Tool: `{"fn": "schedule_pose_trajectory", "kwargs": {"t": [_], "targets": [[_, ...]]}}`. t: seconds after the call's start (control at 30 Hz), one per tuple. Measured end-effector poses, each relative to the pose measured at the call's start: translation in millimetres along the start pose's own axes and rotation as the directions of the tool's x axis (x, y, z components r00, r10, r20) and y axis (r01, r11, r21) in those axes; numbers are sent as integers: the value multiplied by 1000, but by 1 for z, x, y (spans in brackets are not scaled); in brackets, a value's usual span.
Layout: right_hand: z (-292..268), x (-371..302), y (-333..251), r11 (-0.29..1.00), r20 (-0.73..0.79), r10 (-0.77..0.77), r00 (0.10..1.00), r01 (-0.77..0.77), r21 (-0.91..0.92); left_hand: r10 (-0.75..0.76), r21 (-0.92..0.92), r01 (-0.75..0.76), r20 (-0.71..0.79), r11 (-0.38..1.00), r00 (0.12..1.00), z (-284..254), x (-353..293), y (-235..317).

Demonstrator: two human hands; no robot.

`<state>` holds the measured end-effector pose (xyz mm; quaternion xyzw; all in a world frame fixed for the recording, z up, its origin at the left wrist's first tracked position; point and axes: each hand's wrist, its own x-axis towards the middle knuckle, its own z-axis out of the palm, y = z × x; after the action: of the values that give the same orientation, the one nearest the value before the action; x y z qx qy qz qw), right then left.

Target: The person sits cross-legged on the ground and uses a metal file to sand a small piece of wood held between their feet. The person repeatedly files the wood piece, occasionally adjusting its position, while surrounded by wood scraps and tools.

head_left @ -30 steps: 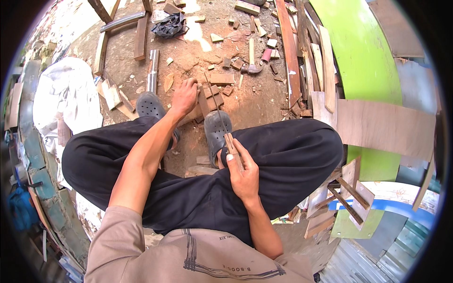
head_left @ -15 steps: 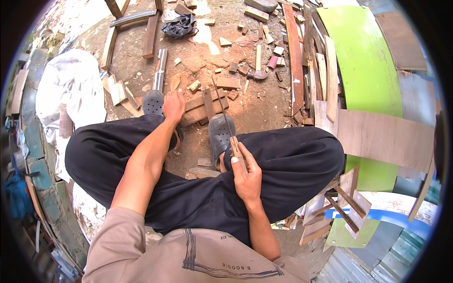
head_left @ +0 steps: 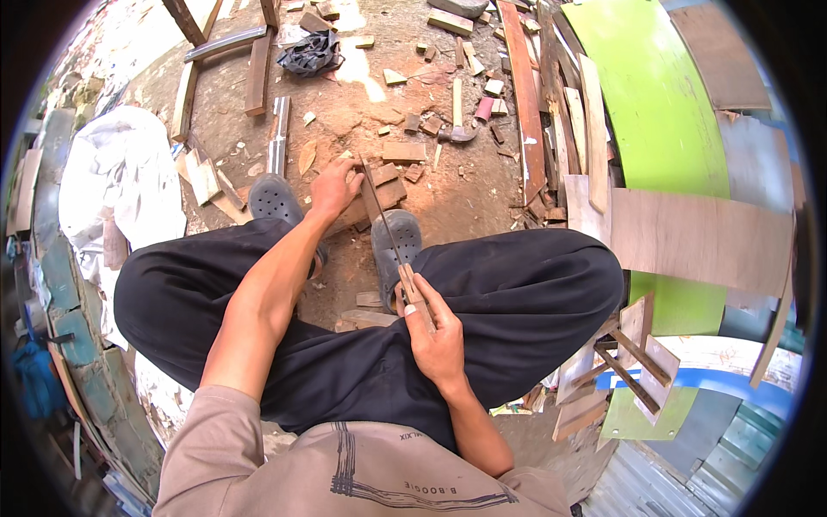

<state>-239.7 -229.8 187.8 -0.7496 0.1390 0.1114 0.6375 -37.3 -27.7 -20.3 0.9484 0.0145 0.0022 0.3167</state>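
Observation:
My right hand (head_left: 437, 340), low over my lap, is closed round the wooden handle of a handsaw (head_left: 392, 234). The narrow, dark blade slants up and away over my right shoe. Its far end lies beside a strip of wood (head_left: 371, 200), which crosses a thicker wood piece (head_left: 394, 195) on the ground between my feet. My left hand (head_left: 334, 189) reaches down to the far end of the strip, close to the blade tip. Its fingers are curled, and what they grip is hidden.
A hammer (head_left: 457, 116) lies ahead among wood offcuts (head_left: 403, 152). Grey clogs (head_left: 274, 200) flank the wood. Boards (head_left: 521, 103) and a green panel (head_left: 663, 103) are at the right. A white sack (head_left: 116, 172) sits left, a black plastic bag (head_left: 310, 53) far ahead.
My left hand has shifted rightward along the wood, nearer the saw blade. My right hand and the saw have moved slightly left and nearer to me. The view has tilted a little.

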Motion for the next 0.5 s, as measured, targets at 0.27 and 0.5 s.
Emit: {"fn": "schedule_pose_trajectory", "kwargs": {"t": [0.27, 0.5], "targets": [[-5, -5, -17, 995, 42, -1, 999, 5, -103, -142, -183, 144, 24, 973, 990, 0, 10, -5], [-11, -12, -40, 989, 240, -10, 971, 45, -139, -78, -251, 74, -6, 965, 997, 6, 8, -17]]}}
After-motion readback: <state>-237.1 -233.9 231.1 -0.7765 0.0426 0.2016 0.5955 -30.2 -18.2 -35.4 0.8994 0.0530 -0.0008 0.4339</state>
